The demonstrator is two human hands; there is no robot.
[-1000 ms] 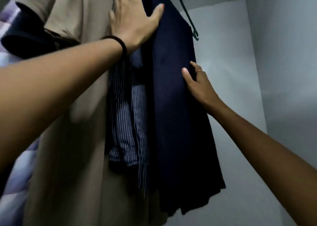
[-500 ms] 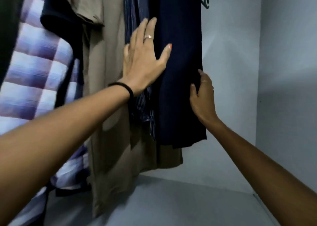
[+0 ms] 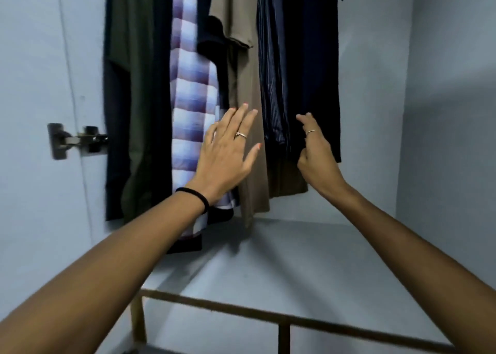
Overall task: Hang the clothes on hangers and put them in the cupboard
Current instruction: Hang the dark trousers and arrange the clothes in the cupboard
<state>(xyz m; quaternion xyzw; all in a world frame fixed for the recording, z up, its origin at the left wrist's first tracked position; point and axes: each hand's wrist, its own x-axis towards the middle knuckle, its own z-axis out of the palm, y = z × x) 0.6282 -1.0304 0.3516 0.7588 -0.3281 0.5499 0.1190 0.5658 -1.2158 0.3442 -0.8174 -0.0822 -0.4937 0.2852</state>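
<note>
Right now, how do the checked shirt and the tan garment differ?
The checked shirt has purple and white squares; the tan garment is one plain colour. The checked shirt hangs left of the tan garment. The left hand lies in front of both, its fingertips over the tan garment and its wrist over the checked shirt. Both hang in the cupboard among darker clothes.

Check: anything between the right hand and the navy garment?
Nothing visible. The right hand is right at the lower edge of the navy garment, its fingers in front of the cloth; whether they touch it cannot be told. The left hand lies open over the tan garment beside it.
</note>
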